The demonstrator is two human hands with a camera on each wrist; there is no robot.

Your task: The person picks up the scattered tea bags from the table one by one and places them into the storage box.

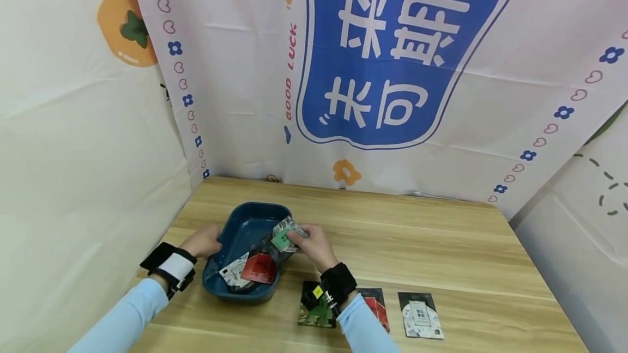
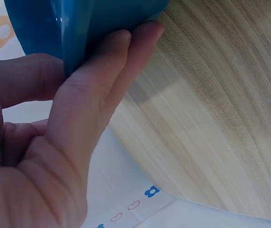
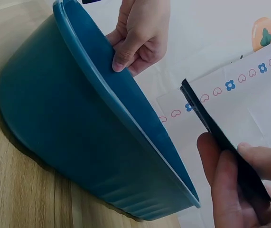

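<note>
A deep blue rectangular basin (image 1: 240, 233) stands at the left of the wooden table. My left hand (image 1: 203, 241) pinches its left rim, with the thumb inside and the fingers against the outer wall (image 2: 114, 16). Over the basin's right side, my right hand (image 1: 316, 245) grips a flat sachet (image 1: 282, 238) with a green label, between thumb and fingers. In the right wrist view that sachet (image 3: 220, 137) appears dark and edge-on, above the rim. Inside the basin lie a red-labelled sachet (image 1: 260, 269) and a whitish sachet (image 1: 235, 269), partly overlapping.
On the table (image 1: 466, 266) near my right wrist lie a green-patterned sachet (image 1: 319, 315), a red and black sachet (image 1: 375, 306) partly hidden by the wrist, and a white and black sachet (image 1: 421, 315). A printed cloth (image 1: 245, 97) hangs behind the table.
</note>
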